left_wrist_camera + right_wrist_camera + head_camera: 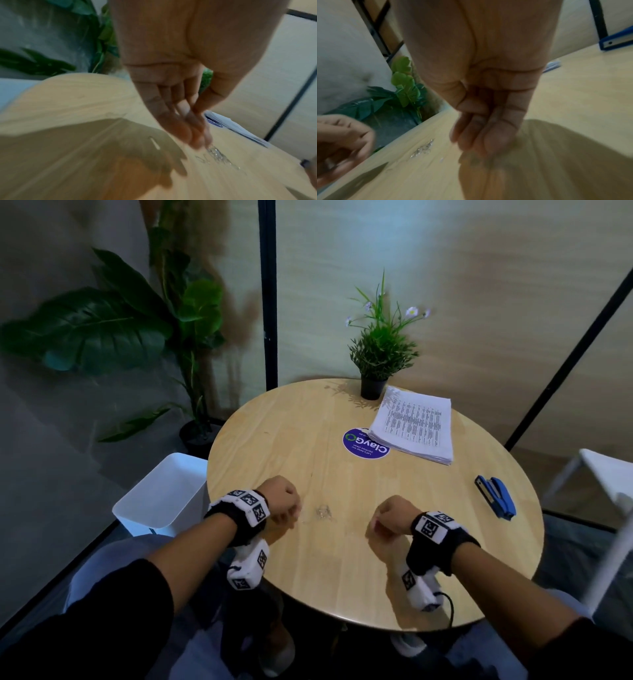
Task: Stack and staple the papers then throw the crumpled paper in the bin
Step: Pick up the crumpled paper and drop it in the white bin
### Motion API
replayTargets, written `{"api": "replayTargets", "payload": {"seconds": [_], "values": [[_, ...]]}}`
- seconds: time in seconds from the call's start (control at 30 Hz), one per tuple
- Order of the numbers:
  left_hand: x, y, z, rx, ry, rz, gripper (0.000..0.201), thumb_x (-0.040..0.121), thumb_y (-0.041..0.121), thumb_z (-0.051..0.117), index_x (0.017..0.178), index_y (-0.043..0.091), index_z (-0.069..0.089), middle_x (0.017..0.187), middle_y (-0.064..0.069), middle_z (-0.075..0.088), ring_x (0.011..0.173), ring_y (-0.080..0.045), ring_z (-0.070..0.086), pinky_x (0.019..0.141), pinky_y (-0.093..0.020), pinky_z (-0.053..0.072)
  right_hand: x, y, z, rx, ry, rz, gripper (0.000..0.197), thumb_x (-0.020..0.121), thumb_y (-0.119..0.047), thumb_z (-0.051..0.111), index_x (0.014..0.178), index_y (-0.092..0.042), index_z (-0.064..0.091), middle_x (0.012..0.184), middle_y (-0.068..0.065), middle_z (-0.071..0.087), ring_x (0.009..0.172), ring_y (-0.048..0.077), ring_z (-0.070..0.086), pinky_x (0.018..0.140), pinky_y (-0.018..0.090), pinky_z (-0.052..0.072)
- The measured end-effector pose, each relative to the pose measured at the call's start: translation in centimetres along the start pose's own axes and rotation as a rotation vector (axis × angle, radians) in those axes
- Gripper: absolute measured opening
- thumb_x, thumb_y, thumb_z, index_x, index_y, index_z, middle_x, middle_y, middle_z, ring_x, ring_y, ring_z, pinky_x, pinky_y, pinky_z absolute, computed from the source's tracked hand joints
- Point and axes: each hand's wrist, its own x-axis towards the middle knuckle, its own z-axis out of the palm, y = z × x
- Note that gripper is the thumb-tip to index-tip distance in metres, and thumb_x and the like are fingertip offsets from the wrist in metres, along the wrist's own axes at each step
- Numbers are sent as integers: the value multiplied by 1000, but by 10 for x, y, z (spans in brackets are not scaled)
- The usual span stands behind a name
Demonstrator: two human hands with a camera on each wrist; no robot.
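both hands hover over the near side of the round table (274, 436). the left hand (281, 501) and the right hand (390, 518) have loosely curled fingers holding nothing (staple bits (323, 512) lie between them). the papers (412, 428) sit stacked at the table's far right, the blue stapler (496, 496) nearer its right edge, the white bin (164, 496) beside its left edge.

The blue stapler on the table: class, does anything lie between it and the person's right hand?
Nothing visible does. Bare table separates the right hand from the stapler. The loose staples lie on its other side, toward the left hand.
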Motion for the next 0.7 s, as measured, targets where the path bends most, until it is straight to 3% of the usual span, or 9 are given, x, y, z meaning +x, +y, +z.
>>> {"api": "replayTargets", "payload": {"seconds": [0.07, 0.13, 0.33, 0.43, 0.5, 0.57, 0.6, 0.67, 0.7], "values": [[-5, -8, 4, -71, -172, -174, 28, 87, 4, 43, 69, -4, 63, 58, -17, 66, 43, -24, 59, 48, -27, 49, 1, -6, 10, -37, -112, 70, 22, 84, -5, 49, 76, 0, 69, 72, 12, 67, 71, 25, 64, 66, 29, 52], [-3, -12, 13, -18, -296, -243, 30, 86, 6, 42, 65, -3, 60, 51, -14, 63, 40, -23, 57, 46, -24, 46, 6, -16, 23, -83, -117, 72, 24, 83, -7, 49, 85, 7, 68, 72, 11, 60, 68, 20, 54, 64, 28, 46], [24, 4, 26, -38, -358, -288, 33, 87, 16, 42, 62, 2, 59, 50, -11, 66, 40, -21, 61, 43, -18, 47, 33, -58, 44, -165, -74, -2, 14, 79, -11, 54, 77, -3, 66, 78, 10, 60, 72, 22, 55, 64, 28, 43], [37, 10, 24, -140, -335, -258, 30, 89, 13, 40, 66, 2, 57, 56, -14, 62, 43, -22, 58, 42, -20, 43, 50, -66, 42, -132, -94, -54, 23, 79, -10, 51, 87, -1, 71, 81, 10, 64, 76, 23, 58, 69, 29, 46], [45, 11, 12, -165, -335, -184, 29, 89, 6, 39, 66, 2, 56, 64, -15, 59, 45, -19, 55, 46, -22, 42, 59, -64, 34, -55, -117, -111, 28, 77, -4, 48, 71, -10, 74, 71, 6, 70, 67, 19, 59, 66, 28, 50], [56, 8, -12, -94, -279, -36, 32, 88, 4, 43, 61, 8, 60, 73, -15, 63, 52, -14, 58, 52, -22, 44, 65, -58, 14, 56, -34, -140, 39, 77, 2, 45, 50, -19, 64, 48, -5, 62, 51, 14, 54, 50, 20, 47], [60, 5, -27, -46, -208, 32, 32, 89, 6, 46, 61, 12, 61, 77, -13, 64, 60, -15, 58, 56, -22, 44, 71, -53, 4, 87, 37, -135, 38, 77, 3, 45, 50, -19, 60, 47, -6, 58, 50, 14, 52, 45, 18, 44], [66, -5, -55, 47, 4, 104, 21, 91, 13, 52, 73, 14, 63, 89, -9, 62, 80, -23, 60, 71, -27, 47, 79, -44, -16, 10, 180, -165, 21, 80, -1, 52, 69, -15, 62, 66, 0, 60, 67, 20, 56, 55, 22, 43], [69, -13, -66, 152, 94, 99, 14, 92, 19, 53, 89, 12, 64, 102, -10, 60, 95, -28, 59, 83, -33, 47, 84, -38, -23, -77, 223, -168, 13, 83, -6, 54, 84, -13, 64, 80, 4, 61, 81, 24, 58, 65, 26, 44]]}}
